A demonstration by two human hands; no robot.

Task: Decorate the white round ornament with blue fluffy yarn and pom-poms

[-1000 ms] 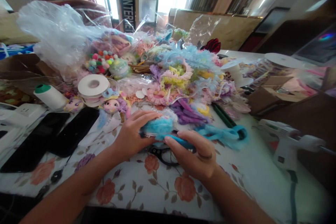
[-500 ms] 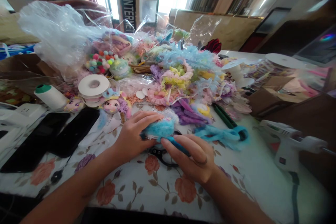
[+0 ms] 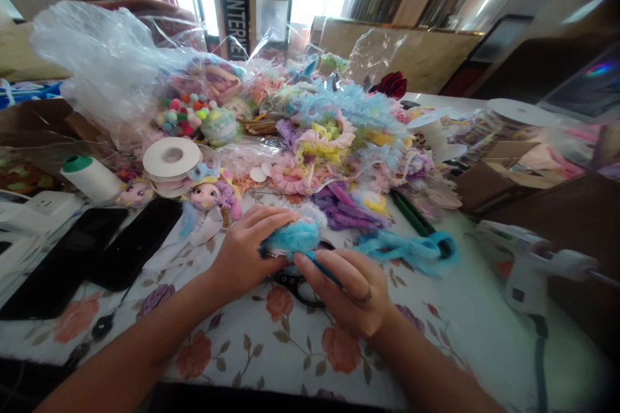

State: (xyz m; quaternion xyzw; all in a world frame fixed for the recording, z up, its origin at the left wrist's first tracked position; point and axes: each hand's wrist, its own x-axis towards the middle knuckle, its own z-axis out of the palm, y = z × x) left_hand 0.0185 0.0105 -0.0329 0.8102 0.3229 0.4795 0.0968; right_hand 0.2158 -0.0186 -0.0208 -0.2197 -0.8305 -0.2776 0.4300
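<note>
My left hand [image 3: 243,242] is closed round a fluffy bright-blue wool piece [image 3: 294,234] with a white lacy edge. The piece is held just above the flowered cloth, and my fingers and thumb hide its left side. My right hand [image 3: 346,290] pinches a slim blue stick-like thing [image 3: 323,264], its tip end at the lower edge of the wool. Whether this is a tool or a twist of wool I cannot tell. Black-handled scissors [image 3: 303,292] lie below both hands, partly covered. Loose blue wool [image 3: 407,248] trails to the right.
Two black phones [image 3: 138,242] lie at left, near a ribbon spool [image 3: 172,158], a thread cone [image 3: 90,175] and a doll head [image 3: 206,195]. Behind is a heap of ruffled trims [image 3: 339,116]. Purple felt [image 3: 334,206] lies ahead; a glue gun [image 3: 527,264] and cardboard box [image 3: 498,181] stand right.
My right hand has shifted slightly left with the blue stick-like thing, fingers still pinched. My left hand keeps its hold on the wool piece. The whole view has moved a little.
</note>
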